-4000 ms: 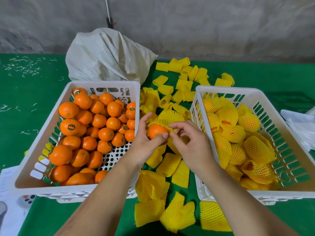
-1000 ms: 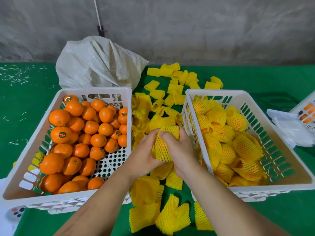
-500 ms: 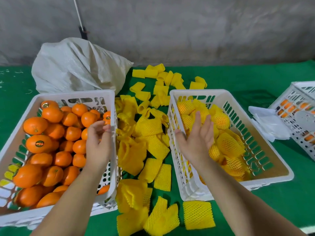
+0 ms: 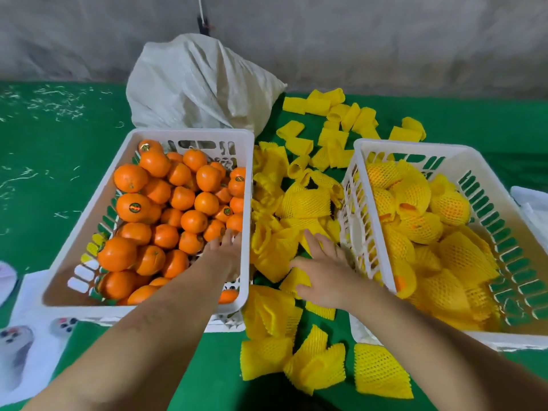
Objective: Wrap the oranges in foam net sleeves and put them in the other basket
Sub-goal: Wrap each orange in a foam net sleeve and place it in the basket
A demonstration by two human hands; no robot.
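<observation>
A white basket (image 4: 189, 134) on the left holds several bare oranges (image 4: 194, 221). The white basket (image 4: 415, 145) on the right holds several oranges wrapped in yellow foam net sleeves (image 4: 413, 192). Loose yellow sleeves (image 4: 305, 203) lie heaped between the two baskets. My left hand (image 4: 225, 250) reaches into the left basket's near right corner, fingers spread over the oranges, holding nothing. My right hand (image 4: 323, 271) lies palm down on the loose sleeves beside the right basket, fingers straight.
A white woven sack (image 4: 201, 84) stands behind the left basket. More sleeves (image 4: 350, 114) are scattered at the back and several lie near the front edge (image 4: 320, 363). White paper (image 4: 29, 336) lies front left, white cloth (image 4: 533, 203) at far right. Green cloth covers the table.
The wrapped orange left my hands and went into the right basket. My left hand moved down into the left basket; my right hand dropped from over the right basket onto the loose sleeves.
</observation>
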